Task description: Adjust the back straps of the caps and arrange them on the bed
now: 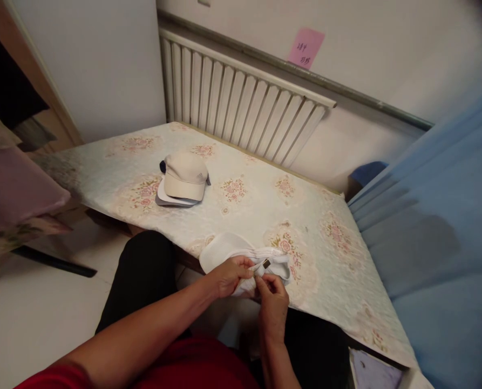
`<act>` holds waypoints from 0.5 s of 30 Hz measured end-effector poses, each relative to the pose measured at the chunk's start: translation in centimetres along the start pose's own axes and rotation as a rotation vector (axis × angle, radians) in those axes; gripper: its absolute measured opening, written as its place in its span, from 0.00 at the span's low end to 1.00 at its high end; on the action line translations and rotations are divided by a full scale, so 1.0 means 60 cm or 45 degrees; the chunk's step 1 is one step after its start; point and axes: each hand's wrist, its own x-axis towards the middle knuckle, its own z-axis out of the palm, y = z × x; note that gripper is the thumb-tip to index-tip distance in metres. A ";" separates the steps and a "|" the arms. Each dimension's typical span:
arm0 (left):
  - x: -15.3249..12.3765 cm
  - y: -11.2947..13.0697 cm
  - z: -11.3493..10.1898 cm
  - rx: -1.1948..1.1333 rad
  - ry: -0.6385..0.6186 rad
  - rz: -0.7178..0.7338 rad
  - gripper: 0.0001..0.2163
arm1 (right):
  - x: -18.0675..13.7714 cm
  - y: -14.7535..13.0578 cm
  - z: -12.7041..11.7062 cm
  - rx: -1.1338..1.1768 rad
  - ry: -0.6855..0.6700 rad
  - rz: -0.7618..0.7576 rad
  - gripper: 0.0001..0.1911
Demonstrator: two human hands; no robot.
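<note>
A person in a red top and dark trousers is sitting at the near edge of a table covered with a pale quilted cloth printed with pink flower clusters. Both hands are working on a white fabric cap with a curved brim, which is lying at the near edge of the cloth, just in front of the person's knees. Its brim is pointing left and slightly far, its crown and back strap are lying to the right, so its long axis is running left to right along the table edge. The left hand is gripping the soft white cloth of the crown, fingers curled around it. The right hand is pinching narrowly, thumb and forefinger closed on the strap beside a small dark metal buckle; the two hands are almost touching.

Further away and to the left, a small stack of caps is resting on the cloth: a beige cap with a stiff rounded brim is sitting on top, brim toward the near side, over white and dark ones whose brims are peeking out beneath. Behind the table a white ribbed radiator is running along the wall, a pink paper note is stuck above it, and a blue curtain is hanging at the right.
</note>
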 end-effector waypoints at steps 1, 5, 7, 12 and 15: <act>0.000 0.001 0.000 0.000 -0.002 -0.003 0.17 | 0.000 -0.001 -0.002 0.001 -0.017 0.000 0.10; -0.003 0.006 0.001 0.005 -0.013 -0.014 0.18 | 0.001 -0.006 -0.007 -0.063 -0.045 -0.078 0.08; -0.004 0.007 0.001 0.009 -0.021 -0.018 0.17 | 0.002 -0.006 -0.008 -0.106 -0.037 -0.124 0.07; -0.003 0.003 -0.003 -0.038 -0.039 -0.019 0.16 | 0.004 -0.004 -0.008 -0.188 -0.050 -0.155 0.05; -0.003 0.001 -0.005 -0.060 -0.059 -0.007 0.16 | 0.005 -0.007 -0.008 -0.224 -0.072 -0.126 0.05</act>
